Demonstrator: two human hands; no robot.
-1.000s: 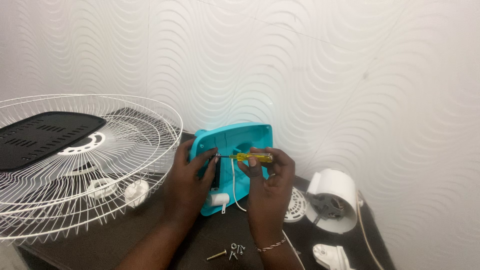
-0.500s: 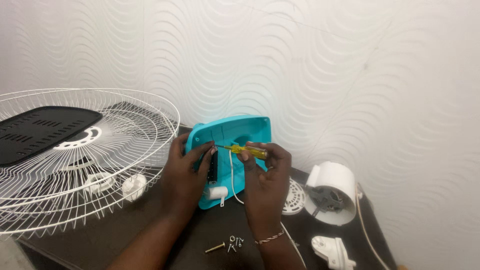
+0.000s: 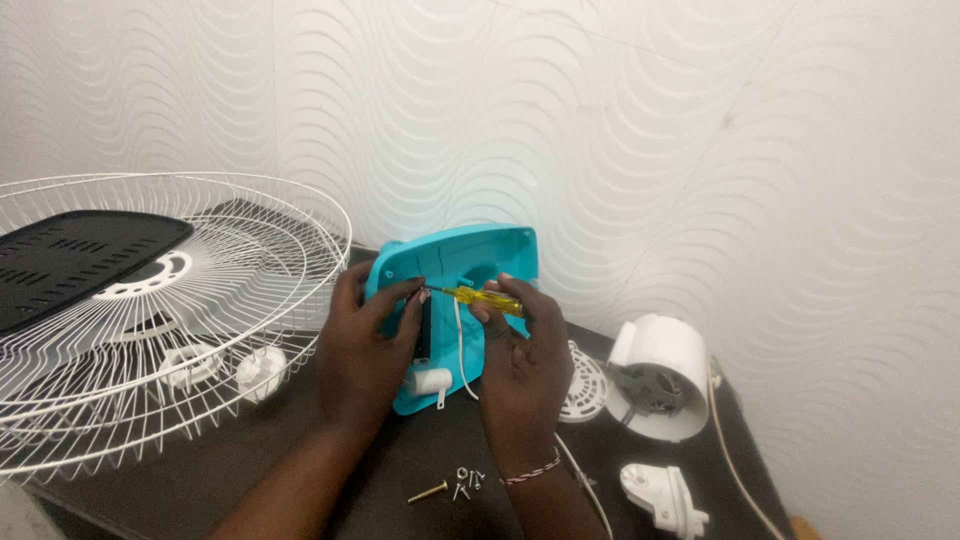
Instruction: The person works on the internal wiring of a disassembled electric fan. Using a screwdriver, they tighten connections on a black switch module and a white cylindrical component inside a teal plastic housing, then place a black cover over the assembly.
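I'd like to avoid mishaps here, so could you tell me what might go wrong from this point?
The yellow screwdriver points toward the left hand steadying the turquoise housing; a slip could jab its fingers. The loose screws lie near the table edge, by the right hand, and could get knocked off.

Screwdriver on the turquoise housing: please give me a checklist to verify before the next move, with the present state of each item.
1. Right hand grips yellow screwdriver: ok.
2. Left hand steadies turquoise housing: ok.
3. Tip seated in a screw head: cannot tell, fingers hide it.
4. White cord away from the tip: ok.
5. Loose screws kept together on the table: ok.
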